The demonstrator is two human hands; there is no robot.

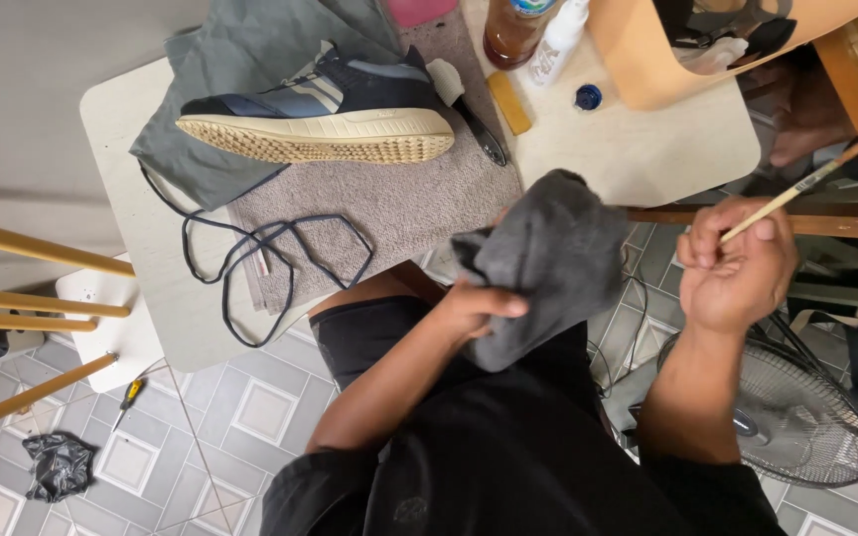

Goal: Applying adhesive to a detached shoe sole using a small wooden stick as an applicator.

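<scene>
The left hand point(474, 308) is closed around a dark grey cloth point(548, 253), bunched up and held above the person's lap, just off the near edge of the desk point(647, 149). The thumb lies across the cloth's lower fold and the rest of the cloth rises in a loose mound above the fingers. The right hand point(737, 268) is curled shut on a thin paintbrush point(796, 192), whose pale wooden handle slants up and to the right, away from the fist; the bristle end is hidden inside the hand.

On the desk lies a beige towel point(399, 199), and on it a dark blue shoe point(335, 104) rests on its side with its cream sole turned toward the person. A grey-green cloth point(240, 60) is spread under and behind the shoe. A dark shoelace point(270, 253) lies in loops across the towel and over the desk's near edge. Beside the shoe's heel is a yellow bar point(508, 101), and further back stand an amber bottle point(513, 30) and a white bottle point(558, 40), with a small blue cap point(588, 96) near them.

To the right of the person's knees a fan point(796, 417) stands on the tiled floor point(230, 417). On the floor to the left lie a screwdriver point(129, 394) and a crumpled black bag point(57, 465).
</scene>
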